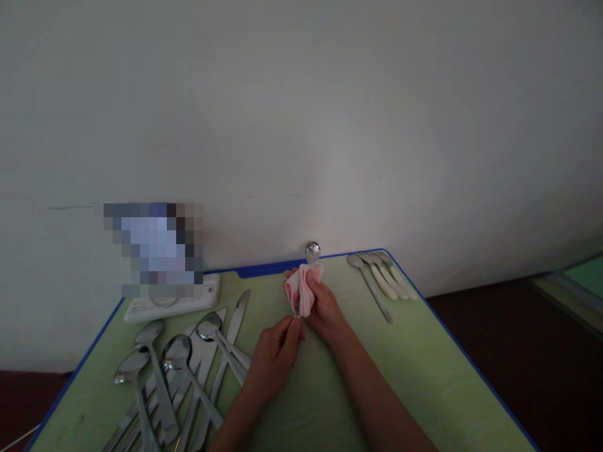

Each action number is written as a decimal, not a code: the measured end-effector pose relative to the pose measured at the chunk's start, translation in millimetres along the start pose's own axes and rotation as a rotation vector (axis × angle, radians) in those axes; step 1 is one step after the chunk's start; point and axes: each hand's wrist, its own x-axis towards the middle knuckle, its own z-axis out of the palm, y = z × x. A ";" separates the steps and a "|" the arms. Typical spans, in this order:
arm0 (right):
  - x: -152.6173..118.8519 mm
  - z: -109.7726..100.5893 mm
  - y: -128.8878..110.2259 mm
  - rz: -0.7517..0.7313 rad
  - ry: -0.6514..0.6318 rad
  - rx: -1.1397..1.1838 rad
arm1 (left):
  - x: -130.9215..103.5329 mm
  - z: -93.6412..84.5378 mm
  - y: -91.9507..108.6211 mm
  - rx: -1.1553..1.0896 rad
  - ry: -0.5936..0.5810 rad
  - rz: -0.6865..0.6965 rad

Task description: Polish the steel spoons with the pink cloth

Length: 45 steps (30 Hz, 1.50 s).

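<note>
Silver metal spoon (312, 251) centre of frame, bowl up, shiny, with bright reflections; neck and part of the handle hidden by a folded pink cloth (307, 292). Right hand (324, 309) clamped round cloth and spoon, thumb on the near folds; left hand (277, 348) just below, pinching the lower handle. Hands close together, whether touching unclear. Bowl shows against the grey-white wall (424, 125), just above the blue rim (271, 267) of the pale green table (377, 389). Rim runs down to both lower corners; dark reddish-brown floor (499, 351) beyond it, lower right. Green surface shows between right forearm and right rim, and a narrower strip between left hand and the silver knives (239, 314) at lower left. Large silver spoons (178, 353) lie over those knives, some nearly at the left forearm. Upper right of table: plain silver spoon (372, 289) slanting beside white-handled cutlery (387, 282), fork tines visible. White plastic object (202, 296) at the table's upper left, pixelated patch above.
</note>
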 end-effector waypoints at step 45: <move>-2.8 1.4 -0.6 0.062 -0.008 -0.061 | -0.1 -0.2 1.0 0.057 -0.015 0.031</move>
